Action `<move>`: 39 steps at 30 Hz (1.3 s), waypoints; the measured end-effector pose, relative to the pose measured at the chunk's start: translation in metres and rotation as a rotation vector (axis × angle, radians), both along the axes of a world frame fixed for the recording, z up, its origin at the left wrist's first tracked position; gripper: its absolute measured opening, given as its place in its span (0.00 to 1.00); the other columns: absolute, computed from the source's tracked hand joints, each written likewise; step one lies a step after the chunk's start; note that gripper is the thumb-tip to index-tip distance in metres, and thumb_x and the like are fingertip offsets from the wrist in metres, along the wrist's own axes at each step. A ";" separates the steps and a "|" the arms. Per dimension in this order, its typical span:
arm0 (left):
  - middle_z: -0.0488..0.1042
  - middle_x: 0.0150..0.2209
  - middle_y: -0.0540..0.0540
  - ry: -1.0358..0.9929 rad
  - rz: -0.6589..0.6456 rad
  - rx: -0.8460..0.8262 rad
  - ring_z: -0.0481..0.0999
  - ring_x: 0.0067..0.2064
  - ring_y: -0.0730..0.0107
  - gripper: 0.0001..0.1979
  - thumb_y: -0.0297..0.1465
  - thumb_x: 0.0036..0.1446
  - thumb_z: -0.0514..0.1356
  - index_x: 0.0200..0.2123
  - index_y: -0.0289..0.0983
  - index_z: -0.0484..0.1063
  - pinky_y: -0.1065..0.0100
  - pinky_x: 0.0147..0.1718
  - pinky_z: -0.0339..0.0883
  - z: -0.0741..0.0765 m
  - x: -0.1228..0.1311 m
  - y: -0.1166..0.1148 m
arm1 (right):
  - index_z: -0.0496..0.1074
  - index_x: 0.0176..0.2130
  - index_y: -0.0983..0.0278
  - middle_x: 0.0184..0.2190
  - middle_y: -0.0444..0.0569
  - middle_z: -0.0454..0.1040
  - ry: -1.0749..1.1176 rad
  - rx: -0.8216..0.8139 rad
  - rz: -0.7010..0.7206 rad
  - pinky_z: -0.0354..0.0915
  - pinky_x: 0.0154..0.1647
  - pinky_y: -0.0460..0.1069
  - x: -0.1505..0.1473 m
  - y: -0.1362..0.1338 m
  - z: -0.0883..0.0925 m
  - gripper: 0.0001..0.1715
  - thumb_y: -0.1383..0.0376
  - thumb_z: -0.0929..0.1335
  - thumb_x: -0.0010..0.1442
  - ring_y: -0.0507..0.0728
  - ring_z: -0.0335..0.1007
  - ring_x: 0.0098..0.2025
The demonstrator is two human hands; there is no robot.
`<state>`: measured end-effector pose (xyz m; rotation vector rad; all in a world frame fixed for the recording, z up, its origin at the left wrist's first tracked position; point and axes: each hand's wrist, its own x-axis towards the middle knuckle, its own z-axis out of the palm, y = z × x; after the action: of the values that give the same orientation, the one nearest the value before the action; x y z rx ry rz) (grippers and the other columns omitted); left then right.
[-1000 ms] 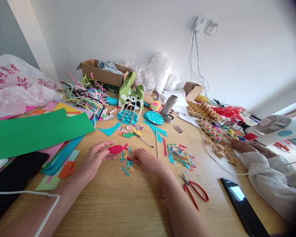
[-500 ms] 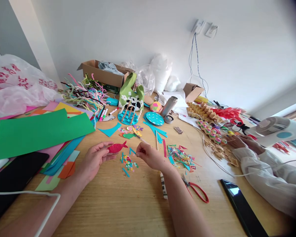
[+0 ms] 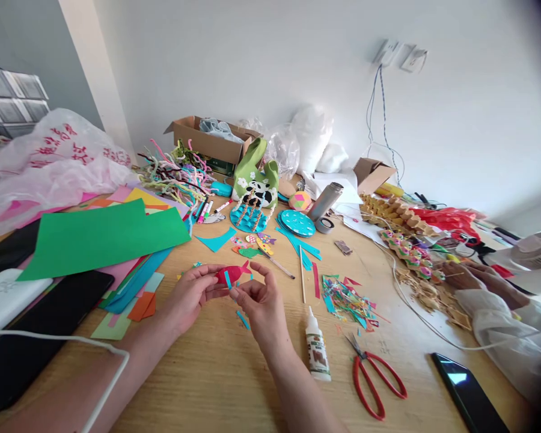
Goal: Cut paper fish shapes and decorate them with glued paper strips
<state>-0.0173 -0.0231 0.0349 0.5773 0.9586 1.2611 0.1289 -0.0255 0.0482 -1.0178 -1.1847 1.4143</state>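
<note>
A red paper fish (image 3: 240,273) sits between the thumb and fingers of my left hand (image 3: 190,299), its tail pointing right. Across the fish's body lies a narrow blue paper strip (image 3: 228,279). My right hand (image 3: 262,307) pinches the lower end of that strip with thumb and index finger, the other fingers curled loosely. Below the hands, another blue strip (image 3: 242,320) rests on the table; the small dots near it are mostly hidden by my hands. Right of my right forearm stand a white glue bottle (image 3: 317,355) and red-handled scissors (image 3: 372,373) lying with blades apart.
Green paper (image 3: 108,237) tops a stack of coloured sheets at left. Paper scraps (image 3: 348,299) and a thin stick (image 3: 302,273) lie to the right. Another person's hands (image 3: 473,279) work at far right, near a black phone (image 3: 469,391). A metal flask (image 3: 327,201) stands behind.
My right hand has brought a blue strip from the table onto the red fish. The view has shifted left, so the glue bottle and scissors show more fully.
</note>
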 end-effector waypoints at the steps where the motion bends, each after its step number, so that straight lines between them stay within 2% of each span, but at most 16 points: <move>1: 0.81 0.39 0.39 -0.008 -0.008 -0.006 0.80 0.39 0.58 0.14 0.26 0.45 0.65 0.38 0.31 0.77 0.62 0.38 0.74 0.001 0.000 0.000 | 0.57 0.52 0.62 0.18 0.34 0.67 0.010 0.001 -0.018 0.54 0.23 0.44 -0.002 -0.001 -0.005 0.36 0.63 0.74 0.48 0.50 0.60 0.21; 5: 0.81 0.39 0.39 -0.033 -0.031 -0.007 0.80 0.40 0.57 0.14 0.26 0.45 0.64 0.38 0.32 0.78 0.61 0.40 0.73 0.002 0.001 -0.001 | 0.52 0.58 0.62 0.19 0.33 0.66 -0.002 0.009 -0.076 0.54 0.24 0.45 -0.003 -0.001 -0.017 0.44 0.64 0.74 0.48 0.50 0.60 0.21; 11: 0.81 0.37 0.40 -0.030 -0.032 0.005 0.80 0.38 0.61 0.14 0.26 0.43 0.64 0.37 0.32 0.79 0.63 0.40 0.73 0.001 0.001 -0.001 | 0.47 0.63 0.62 0.20 0.34 0.67 -0.009 -0.004 -0.092 0.54 0.23 0.44 -0.001 0.002 -0.023 0.51 0.64 0.74 0.49 0.50 0.60 0.21; 24: 0.81 0.37 0.40 -0.015 -0.070 0.011 0.80 0.40 0.57 0.14 0.28 0.41 0.65 0.35 0.32 0.79 0.61 0.42 0.72 0.002 0.003 -0.002 | 0.47 0.63 0.64 0.18 0.32 0.64 -0.023 -0.013 -0.101 0.53 0.24 0.45 0.000 0.004 -0.025 0.52 0.63 0.74 0.48 0.50 0.59 0.21; 39: 0.81 0.35 0.40 -0.010 -0.033 -0.030 0.80 0.40 0.56 0.14 0.28 0.40 0.66 0.34 0.32 0.79 0.60 0.41 0.72 0.003 0.004 -0.002 | 0.48 0.62 0.66 0.18 0.33 0.65 -0.007 -0.035 -0.108 0.54 0.25 0.45 -0.001 0.005 -0.025 0.51 0.64 0.74 0.47 0.50 0.59 0.21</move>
<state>-0.0128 -0.0253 0.0379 0.5609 0.9549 1.2170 0.1279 -0.0206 0.0228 -1.0958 -1.0971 1.3516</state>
